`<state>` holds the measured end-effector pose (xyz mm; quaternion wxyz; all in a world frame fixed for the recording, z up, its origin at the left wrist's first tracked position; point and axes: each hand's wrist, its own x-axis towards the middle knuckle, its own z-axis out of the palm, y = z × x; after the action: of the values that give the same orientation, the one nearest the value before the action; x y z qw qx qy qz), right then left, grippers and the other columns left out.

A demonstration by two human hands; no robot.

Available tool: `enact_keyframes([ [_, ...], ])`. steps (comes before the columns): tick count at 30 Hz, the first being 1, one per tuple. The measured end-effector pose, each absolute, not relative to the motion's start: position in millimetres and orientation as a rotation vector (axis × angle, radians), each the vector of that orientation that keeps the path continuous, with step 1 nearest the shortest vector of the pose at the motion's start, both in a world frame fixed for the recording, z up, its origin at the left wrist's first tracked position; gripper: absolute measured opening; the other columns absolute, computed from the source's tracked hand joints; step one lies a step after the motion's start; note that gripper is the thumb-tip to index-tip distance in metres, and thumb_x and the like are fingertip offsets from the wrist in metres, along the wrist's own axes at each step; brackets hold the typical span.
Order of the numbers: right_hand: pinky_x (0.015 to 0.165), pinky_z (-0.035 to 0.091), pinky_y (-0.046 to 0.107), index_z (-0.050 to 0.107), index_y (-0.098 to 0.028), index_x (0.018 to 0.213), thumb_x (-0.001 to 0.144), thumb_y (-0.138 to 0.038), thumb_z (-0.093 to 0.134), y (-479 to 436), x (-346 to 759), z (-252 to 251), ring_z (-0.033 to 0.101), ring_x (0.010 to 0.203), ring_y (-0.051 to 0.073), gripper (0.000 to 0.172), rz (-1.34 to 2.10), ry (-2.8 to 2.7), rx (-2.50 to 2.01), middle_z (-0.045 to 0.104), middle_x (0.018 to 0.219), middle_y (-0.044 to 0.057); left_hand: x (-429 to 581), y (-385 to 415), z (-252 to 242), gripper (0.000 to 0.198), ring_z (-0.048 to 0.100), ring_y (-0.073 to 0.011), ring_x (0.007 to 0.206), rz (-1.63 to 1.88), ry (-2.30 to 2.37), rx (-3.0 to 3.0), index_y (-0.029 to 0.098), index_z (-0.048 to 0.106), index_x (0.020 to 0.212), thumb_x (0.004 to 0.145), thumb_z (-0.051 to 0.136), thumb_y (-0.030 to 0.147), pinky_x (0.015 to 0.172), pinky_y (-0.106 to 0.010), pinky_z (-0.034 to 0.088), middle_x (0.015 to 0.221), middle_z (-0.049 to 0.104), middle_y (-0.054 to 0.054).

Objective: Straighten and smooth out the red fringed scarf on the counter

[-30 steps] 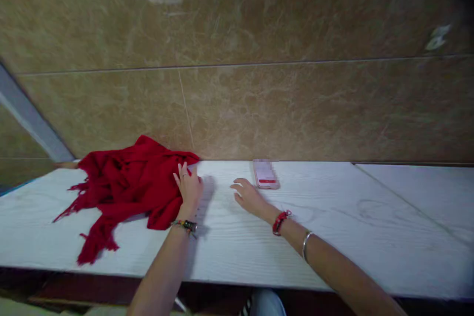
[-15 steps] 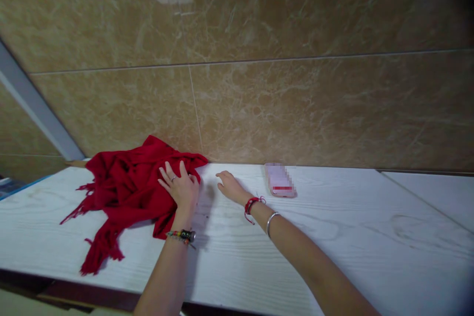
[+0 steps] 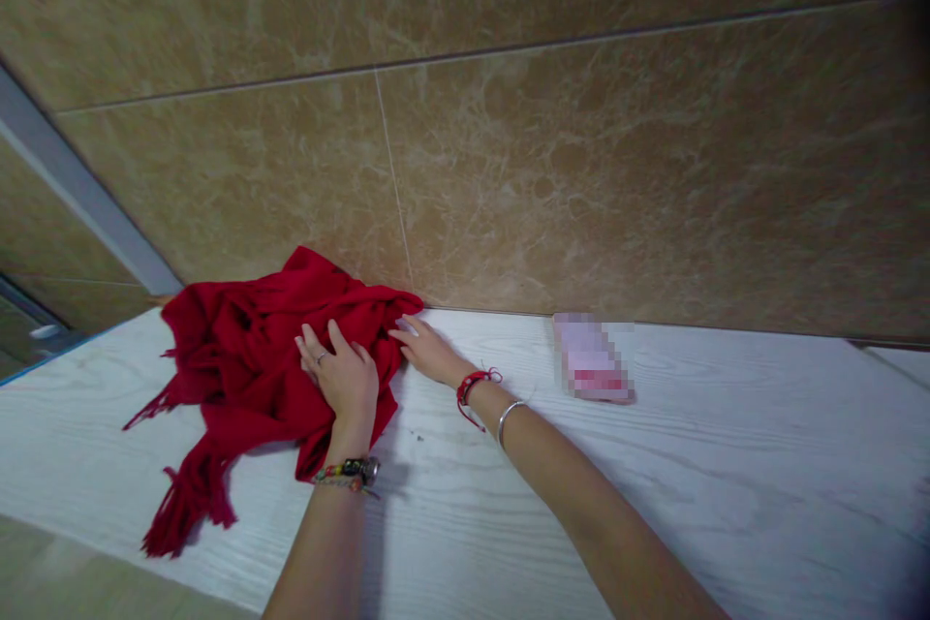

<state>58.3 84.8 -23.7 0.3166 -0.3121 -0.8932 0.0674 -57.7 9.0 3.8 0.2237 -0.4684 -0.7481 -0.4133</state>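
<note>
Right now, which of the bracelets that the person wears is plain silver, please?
The smooth silver bangle, worn farther up the right arm than the red cord bracelet, which has loose ends. The left-wrist bracelets are multicoloured instead.

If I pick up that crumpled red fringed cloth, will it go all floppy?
Probably yes: the crumpled red fringed cloth lies in soft folds. It likely won't roll, being spread loosely. Its loose fringe might trail behind.

A white, wood-grained tabletop (image 3: pixel 465 523) carries a crumpled red fringed cloth (image 3: pixel 247 378) on its left, 1 tasselled end trailing toward the near edge. Well apart to the right lies 1 flat pinkish item (image 3: pixel 590 354), pixelated. Small dark specks (image 3: pixel 417 436) sit near the cloth.
</note>
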Motion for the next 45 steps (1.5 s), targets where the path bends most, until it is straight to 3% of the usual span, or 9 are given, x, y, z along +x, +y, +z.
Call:
enact_keyframes([
  [3,0.096,0.032,0.031,0.06,-0.015,0.102,0.083,-0.014,0.046,91.4,52.1,-23.5,0.039,0.114,0.018,0.024,0.207,-2.361,-0.817,0.045,0.122,0.012,-56.7,9.0,4.5,0.046,0.015,-0.0351,0.128,-1.141,-2.054,-1.286,0.01,0.039,0.125,0.079,0.044,0.015,0.098,-0.055,0.023,0.137,0.023,-0.023],
  [7,0.084,0.037,0.024,0.061,-0.014,0.084,0.084,-0.013,0.045,95.5,50.7,-16.7,0.05,0.096,0.014,0.016,0.32,-2.331,-0.846,0.057,0.1,0.009,-54.0,7.9,7.2,0.043,0.019,-0.0349,0.127,-1.159,-2.048,-1.289,0.013,0.044,0.122,0.078,0.044,0.012,0.096,-0.056,0.024,0.135,0.026,-0.021],
  [13,0.064,0.036,0.024,0.051,-0.015,0.089,0.092,-0.02,0.03,95.3,56.4,-6.6,0.055,0.072,0.014,0.021,0.42,-2.146,-1.11,0.059,0.077,0.006,-48.1,6.4,14.6,0.039,0.021,-0.0334,0.126,-1.17,-1.995,-1.322,0.013,0.049,0.116,0.077,0.045,0.013,0.098,-0.054,0.025,0.133,0.03,-0.02],
  [20,0.066,0.038,0.025,0.051,-0.019,0.096,0.092,-0.028,0.026,95.3,68.6,4.5,0.055,0.074,0.015,0.027,0.433,-1.827,-1.312,0.06,0.08,0.004,-43.7,9.5,14.6,0.03,0.032,-0.0239,0.123,-1.107,-1.822,-1.635,0.014,0.056,0.107,0.08,0.042,0.017,0.103,-0.044,0.023,0.122,0.046,-0.013],
  [23,0.075,0.04,0.027,0.05,-0.018,0.106,0.089,-0.032,0.035,99.0,72.7,-0.4,0.054,0.087,0.016,0.027,0.422,-1.842,-1.218,0.057,0.094,0.006,-42.2,8.7,14.8,0.028,0.036,-0.0228,0.12,-1.07,-1.842,-1.676,0.016,0.058,0.103,0.08,0.041,0.017,0.102,-0.044,0.023,0.118,0.05,-0.011],
  [28,0.09,0.035,0.034,0.052,-0.02,0.115,0.075,-0.044,0.058,100.5,76.2,-11.4,0.042,0.11,0.022,0.048,0.336,-2.317,-0.908,0.046,0.119,0.01,-39.6,3.8,18.2,0.034,0.022,-0.0277,0.128,-1.055,-1.934,-1.426,0.016,0.054,0.109,0.076,0.046,0.014,0.103,-0.051,0.016,0.133,0.033,-0.014],
  [35,0.077,0.04,0.028,0.065,-0.018,0.086,0.082,-0.034,0.052,94.2,73.7,-4.4,0.056,0.09,0.019,0.021,0.23,-2.578,-0.983,0.063,0.09,0.007,-42.5,4.2,12.7,0.05,0.016,-0.0345,0.128,-0.965,-2.073,-1.368,0.014,0.041,0.124,0.075,0.049,0.017,0.1,-0.055,0.019,0.14,0.021,-0.017],
  [40,0.073,0.04,0.026,0.06,-0.015,0.088,0.086,-0.029,0.046,91.0,79.7,15.0,0.058,0.084,0.018,0.019,0.173,-2.486,-1.069,0.065,0.087,0.008,-44.3,4.0,15.8,0.046,0.018,-0.0325,0.128,-0.997,-2.063,-1.35,0.014,0.044,0.122,0.076,0.048,0.016,0.101,-0.054,0.018,0.138,0.025,-0.017],
  [45,0.07,0.039,0.027,0.056,-0.016,0.087,0.089,-0.026,0.038,104.5,117.6,53.0,0.056,0.081,0.018,0.021,0.12,-1.989,-1.319,0.062,0.087,0.008,-42.7,0.6,23.5,0.041,0.024,-0.0286,0.127,-1.061,-2.023,-1.316,0.014,0.046,0.121,0.081,0.043,0.023,0.103,-0.051,0.016,0.135,0.033,-0.016],
])
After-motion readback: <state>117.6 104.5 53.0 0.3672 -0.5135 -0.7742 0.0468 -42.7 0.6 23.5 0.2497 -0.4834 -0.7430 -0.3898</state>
